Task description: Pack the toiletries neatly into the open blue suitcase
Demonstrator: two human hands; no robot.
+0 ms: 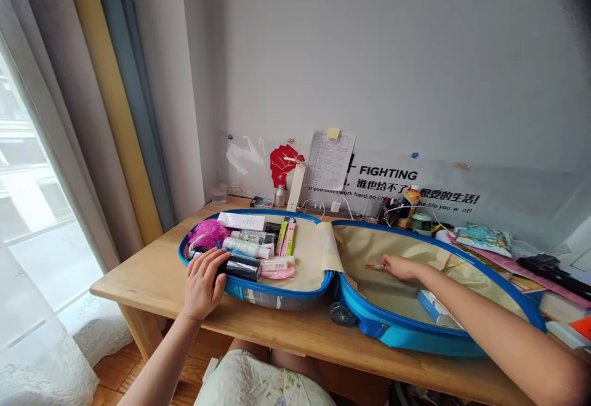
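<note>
indoors, wooden worktop [152,276] beside curtains [111,116]; wall lettering [388,173] reads "fighting"; left hand [203,283] wraps a black bottle [244,268], right hand [399,266] pinches a slim tube [375,267].

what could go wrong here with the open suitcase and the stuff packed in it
1. The black bottle that the left hand holds lies on its side right at the near rim of the blue suitcase; let go, it might roll out.
2. The suitcase's right half sits close to the desk front edge, with a wheel showing; leaning in could shift it.
3. The small stick at the right hand could slip under the loose lining.
</note>
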